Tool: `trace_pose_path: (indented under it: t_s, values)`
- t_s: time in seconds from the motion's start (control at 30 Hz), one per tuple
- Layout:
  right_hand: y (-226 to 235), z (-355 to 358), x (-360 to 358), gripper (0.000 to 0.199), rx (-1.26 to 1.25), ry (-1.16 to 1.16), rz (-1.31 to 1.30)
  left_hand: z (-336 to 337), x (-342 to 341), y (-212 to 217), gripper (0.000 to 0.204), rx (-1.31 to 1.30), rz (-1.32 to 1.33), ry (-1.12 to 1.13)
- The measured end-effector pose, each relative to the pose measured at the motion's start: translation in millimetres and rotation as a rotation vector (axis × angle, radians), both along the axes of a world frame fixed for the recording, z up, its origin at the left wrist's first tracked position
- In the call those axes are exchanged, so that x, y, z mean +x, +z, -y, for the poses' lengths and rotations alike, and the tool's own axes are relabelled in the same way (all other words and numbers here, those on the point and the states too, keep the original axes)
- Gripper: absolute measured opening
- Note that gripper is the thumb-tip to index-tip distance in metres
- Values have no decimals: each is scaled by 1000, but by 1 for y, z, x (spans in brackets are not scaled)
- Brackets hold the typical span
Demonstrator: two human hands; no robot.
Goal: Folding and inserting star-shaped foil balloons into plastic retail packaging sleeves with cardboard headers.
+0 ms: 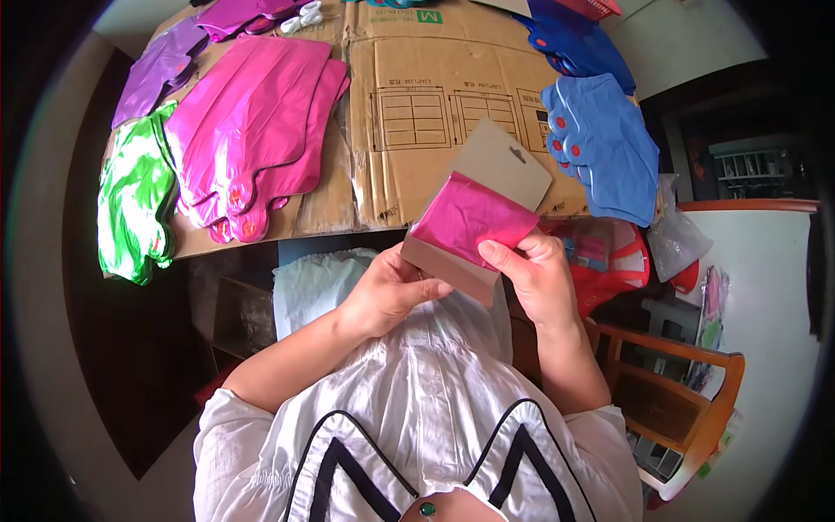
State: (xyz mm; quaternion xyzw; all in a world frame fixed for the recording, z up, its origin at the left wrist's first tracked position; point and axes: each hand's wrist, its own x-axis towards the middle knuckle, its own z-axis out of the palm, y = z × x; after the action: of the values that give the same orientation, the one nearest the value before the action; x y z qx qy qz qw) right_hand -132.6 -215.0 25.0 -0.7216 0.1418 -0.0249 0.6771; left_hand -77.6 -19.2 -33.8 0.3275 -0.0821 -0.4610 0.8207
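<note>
Just in front of the cardboard-covered table's near edge, I hold a grey-brown cardboard card (pixel 509 161) with a hang hole in its upper end. A folded piece of shiny pink sheet (pixel 465 213) lies flat on the card. My left hand (pixel 387 291) is closed on the card's lower left edge, thumb along the bottom flap. With its thumb pressed on the pink sheet, my right hand (pixel 541 277) grips sheet and card together at the lower right; the fingers behind are partly hidden. The card tilts, its hang-hole end toward the upper right.
Stacks of shiny pink sheets (pixel 252 113), green sheets (pixel 135 196) and purple sheets (pixel 156 74) lie at the table's left. Light blue sheets (pixel 604 143) and dark blue sheets (pixel 583 43) lie at the right. A wooden chair (pixel 670 400) and a clear plastic bag (pixel 680 228) are at my right.
</note>
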Motion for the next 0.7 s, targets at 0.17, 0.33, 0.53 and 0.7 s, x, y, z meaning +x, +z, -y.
trace_pose_path:
  t_s: [0.17,0.33,0.53,0.7]
  values:
    - [5,-3,-10,10,-109,-48,-5,12,-2,-8,29,-70,-44,25]
    - [6,-3,-21,11,-196,-106,-57,18,1,7,25,-70,-235,15]
    - [-6,-12,-18,9,-175,-140,-37,23,-2,1,24,-89,-235,86]
    - [-10,-14,-14,11,-144,-108,-76,25,-4,2,18,125,-202,198]
